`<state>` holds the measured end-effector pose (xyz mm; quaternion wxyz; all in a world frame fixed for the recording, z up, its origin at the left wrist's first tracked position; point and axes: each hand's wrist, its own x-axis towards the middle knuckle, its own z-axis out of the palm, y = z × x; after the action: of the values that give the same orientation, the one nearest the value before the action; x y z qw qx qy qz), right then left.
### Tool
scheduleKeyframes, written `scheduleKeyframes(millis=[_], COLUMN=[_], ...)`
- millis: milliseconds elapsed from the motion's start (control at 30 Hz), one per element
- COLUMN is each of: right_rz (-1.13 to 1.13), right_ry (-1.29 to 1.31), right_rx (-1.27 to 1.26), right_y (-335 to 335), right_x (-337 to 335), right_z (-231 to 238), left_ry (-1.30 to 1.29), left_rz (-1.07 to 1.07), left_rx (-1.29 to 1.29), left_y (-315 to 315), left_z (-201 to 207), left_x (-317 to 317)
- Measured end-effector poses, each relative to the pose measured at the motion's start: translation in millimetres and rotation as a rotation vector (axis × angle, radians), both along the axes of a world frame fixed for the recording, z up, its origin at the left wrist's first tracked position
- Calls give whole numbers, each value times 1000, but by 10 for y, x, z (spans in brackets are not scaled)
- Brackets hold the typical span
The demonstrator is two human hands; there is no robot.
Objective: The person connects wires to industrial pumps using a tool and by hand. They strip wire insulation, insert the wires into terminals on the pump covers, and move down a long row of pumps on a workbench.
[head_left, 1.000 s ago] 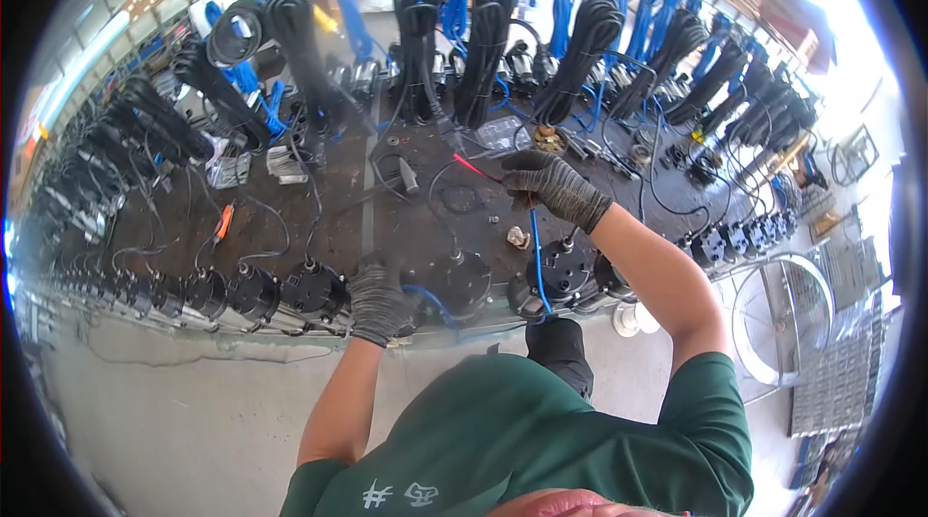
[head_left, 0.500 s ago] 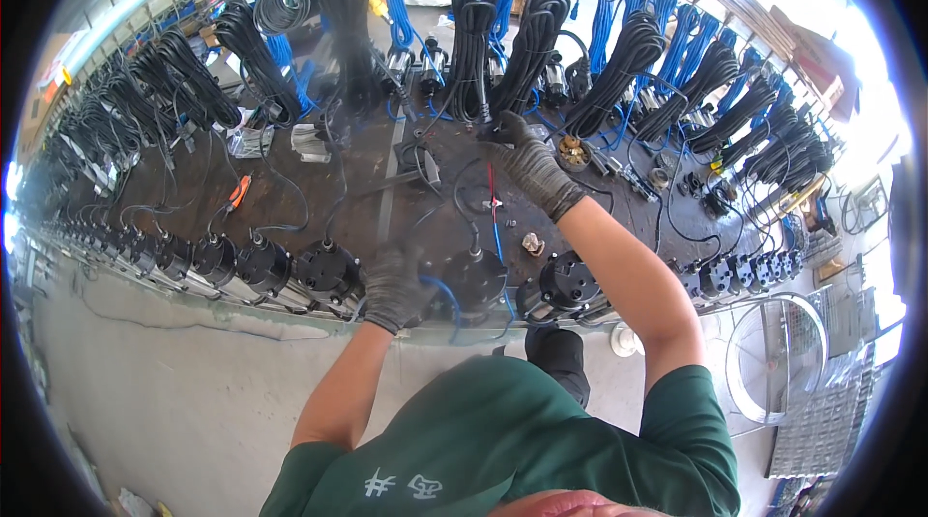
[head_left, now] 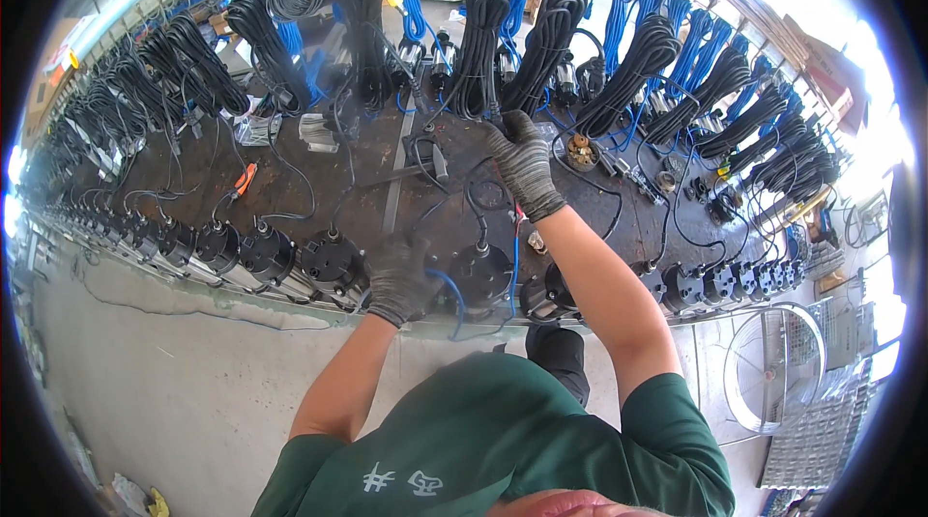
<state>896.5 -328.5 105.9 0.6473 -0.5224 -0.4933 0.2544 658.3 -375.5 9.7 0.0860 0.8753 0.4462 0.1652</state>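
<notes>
My right hand (head_left: 522, 167), in a grey striped glove, reaches over the dark workbench (head_left: 367, 213). Its fingers close at the lower end of a black cable (head_left: 493, 109) hanging from a coiled black bundle (head_left: 486, 19). Nearer the front edge is my left hand (head_left: 398, 277), gloved too, with its fingers smeared by motion. Beside it stands a pump motor (head_left: 481, 271) with a round black top, and a blue wire (head_left: 449, 287) loops between the two. Another red and blue wire (head_left: 516, 251) runs down past that motor's right side.
Several black-topped motors (head_left: 268, 258) line the front edge. Black coils (head_left: 633, 63) and blue coils (head_left: 619, 5) hang along the back. On the bench lie a hammer (head_left: 437, 164), an orange-handled tool (head_left: 246, 179) and a bowl of brass-coloured parts (head_left: 581, 154). A wire ring (head_left: 730, 362) stands at right.
My right hand has turned more upright, its wrist drawn slightly left and nearer to me, staying by the cable end. My left hand remains beside the motor, still blurred. The view has shifted slightly.
</notes>
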Motion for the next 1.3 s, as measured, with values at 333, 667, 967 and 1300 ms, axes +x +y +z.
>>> scheduleKeyframes(millis=[333, 667, 967, 1300], right_rz=[-104, -222, -251, 9], right_ry=[-342, -502, -781, -220], right_rx=[32, -24, 142, -204], right_y=[143, -113, -39, -126], right_x=[370, 306, 489, 508], right_z=[-415, -204, -28, 153], left_ry=[-16, -14, 9, 22], left_rz=[38, 45, 32, 28], left_rx=[7, 25, 5, -28], left_y=[-34, -43, -21, -16], left_z=[65, 10, -9, 19], left_x=[50, 23, 20, 29])
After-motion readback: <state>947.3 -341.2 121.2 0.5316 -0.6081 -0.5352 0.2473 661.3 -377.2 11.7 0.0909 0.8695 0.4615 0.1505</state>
